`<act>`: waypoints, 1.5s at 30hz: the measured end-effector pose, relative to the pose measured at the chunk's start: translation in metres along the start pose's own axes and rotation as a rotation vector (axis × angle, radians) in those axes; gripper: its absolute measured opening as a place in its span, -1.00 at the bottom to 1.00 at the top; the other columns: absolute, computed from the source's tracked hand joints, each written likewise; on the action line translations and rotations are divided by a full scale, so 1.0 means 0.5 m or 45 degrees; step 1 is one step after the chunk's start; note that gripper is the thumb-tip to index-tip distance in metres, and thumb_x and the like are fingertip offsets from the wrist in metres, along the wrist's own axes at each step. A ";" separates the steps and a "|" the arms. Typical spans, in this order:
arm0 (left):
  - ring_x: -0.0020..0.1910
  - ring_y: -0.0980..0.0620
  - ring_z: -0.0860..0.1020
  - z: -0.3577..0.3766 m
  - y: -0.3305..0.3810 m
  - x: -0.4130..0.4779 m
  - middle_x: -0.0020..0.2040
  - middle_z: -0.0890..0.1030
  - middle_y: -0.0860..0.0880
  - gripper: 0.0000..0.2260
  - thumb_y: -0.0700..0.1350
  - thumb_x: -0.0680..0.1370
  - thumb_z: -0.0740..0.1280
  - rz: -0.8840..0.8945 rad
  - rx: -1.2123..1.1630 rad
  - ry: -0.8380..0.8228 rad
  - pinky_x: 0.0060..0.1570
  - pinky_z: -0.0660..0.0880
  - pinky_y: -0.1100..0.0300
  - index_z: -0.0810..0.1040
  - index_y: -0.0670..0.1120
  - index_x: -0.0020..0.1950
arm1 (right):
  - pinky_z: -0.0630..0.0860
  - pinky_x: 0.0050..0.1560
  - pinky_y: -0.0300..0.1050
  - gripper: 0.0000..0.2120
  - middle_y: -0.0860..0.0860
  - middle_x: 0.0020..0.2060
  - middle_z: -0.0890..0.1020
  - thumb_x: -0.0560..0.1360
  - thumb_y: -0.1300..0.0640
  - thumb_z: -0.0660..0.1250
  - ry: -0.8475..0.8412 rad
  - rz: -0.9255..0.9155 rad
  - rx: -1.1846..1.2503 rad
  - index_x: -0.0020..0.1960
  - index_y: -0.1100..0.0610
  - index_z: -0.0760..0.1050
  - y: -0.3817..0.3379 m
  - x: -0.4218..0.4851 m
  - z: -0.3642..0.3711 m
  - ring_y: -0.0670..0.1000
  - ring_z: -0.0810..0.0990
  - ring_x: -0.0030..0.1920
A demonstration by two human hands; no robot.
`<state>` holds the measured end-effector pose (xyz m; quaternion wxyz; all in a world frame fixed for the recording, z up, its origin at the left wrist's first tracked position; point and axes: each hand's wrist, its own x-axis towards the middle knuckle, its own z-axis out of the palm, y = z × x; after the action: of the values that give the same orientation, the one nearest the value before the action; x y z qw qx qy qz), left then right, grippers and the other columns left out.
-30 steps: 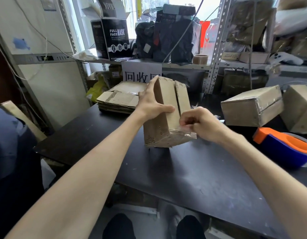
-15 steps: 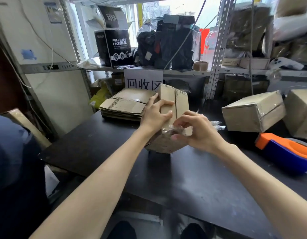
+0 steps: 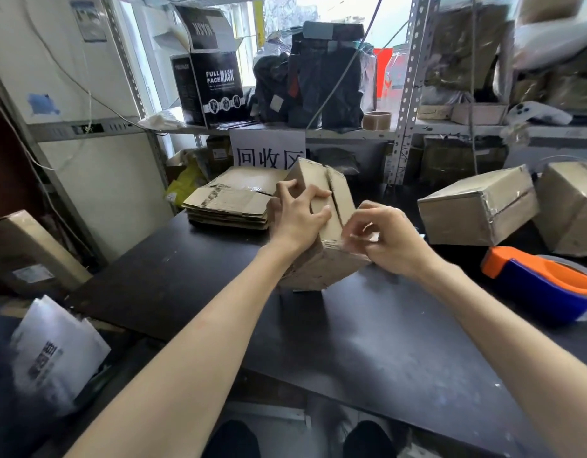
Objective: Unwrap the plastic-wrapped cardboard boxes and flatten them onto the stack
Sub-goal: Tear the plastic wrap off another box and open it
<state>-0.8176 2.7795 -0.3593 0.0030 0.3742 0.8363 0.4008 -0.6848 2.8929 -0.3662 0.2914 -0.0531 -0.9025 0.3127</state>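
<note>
- Cardboard box (image 3: 331, 259) sits tilted near the middle of the black bench (image 3: 368, 342). I cannot tell whether its lowest corner touches the surface. I read 1 slit between 2 flaps on its upper face.
- Left hand (image 3: 295, 216) grips the box from the left side, with its fingers curled across the nearer flap.
- Right hand (image 3: 387, 242) is at the near right corner of the box. Its fingers are curled and pinch clear plastic film (image 3: 361, 238) there; blur hides the exact contact.
- Stack of flattened cardboard (image 3: 229, 206) lies on the bench just behind and left of the box.
- 2 wrapped boxes (image 3: 477, 206) (image 3: 569, 206) sit at the right side of the bench, apart from the gripped box. The nearer one is tilted against the other.
- Orange-and-blue tape dispenser (image 3: 543, 285) lies in front of them.
- White sign (image 3: 269, 150) hangs behind the stack.
</note>
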 end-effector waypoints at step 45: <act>0.41 -0.16 0.15 -0.045 -0.021 -0.002 0.27 0.16 -0.07 -0.57 0.32 0.54 0.30 0.018 0.196 -0.114 0.33 0.35 -0.21 0.47 0.13 0.31 | 0.59 0.01 0.09 -0.49 -0.03 -0.03 0.61 0.29 0.20 0.61 0.144 -0.137 -0.198 0.19 0.05 0.56 -0.020 -0.014 0.025 -0.01 0.63 -0.06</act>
<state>-0.8305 2.7597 -0.3515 0.0088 0.3967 0.8610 0.3182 -0.6851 2.8766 -0.3716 0.3531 -0.0443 -0.9077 0.2222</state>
